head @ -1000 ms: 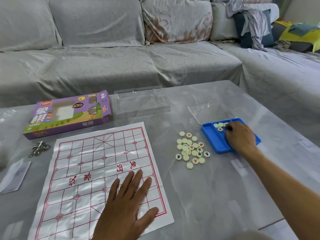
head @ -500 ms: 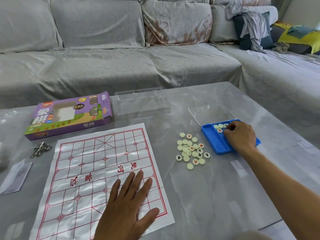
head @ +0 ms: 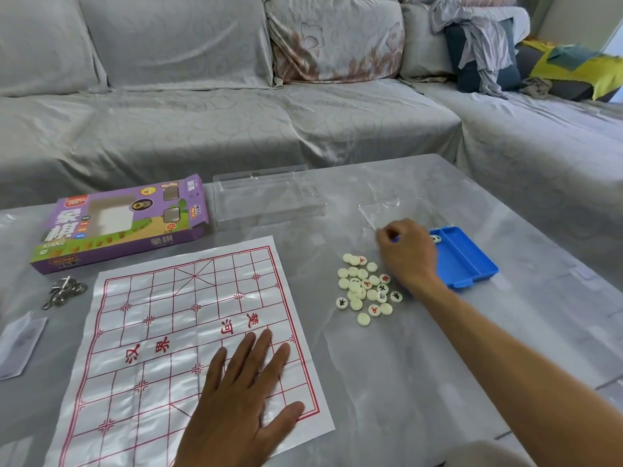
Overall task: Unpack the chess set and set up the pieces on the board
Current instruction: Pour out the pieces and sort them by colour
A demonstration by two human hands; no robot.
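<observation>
1. The board (head: 188,335) is a thin sheet spread flat on the table (head: 421,372). No pieces are on it yet.
2. The left hand (head: 242,399) lies flat on the near part of the board, fingers straight and spread. It holds nothing and just presses the sheet down.
3. Most pieces (head: 367,288) sit in a loose pile on the table, between the board and the blue tray (head: 468,261). Some show red or black marks. Some are face down.
4. The right hand (head: 406,252) is over the near end of the tray, fingers curled. I cannot tell if it holds a piece.
5. One piece (head: 436,239) is in the tray, just beside that hand.
6. The purple box (head: 124,224) is open and lies past the board, so unpacking looks almost done.
7. Left to do, I think: empty the tray, turn the pieces up, and put each one on its spot.
</observation>
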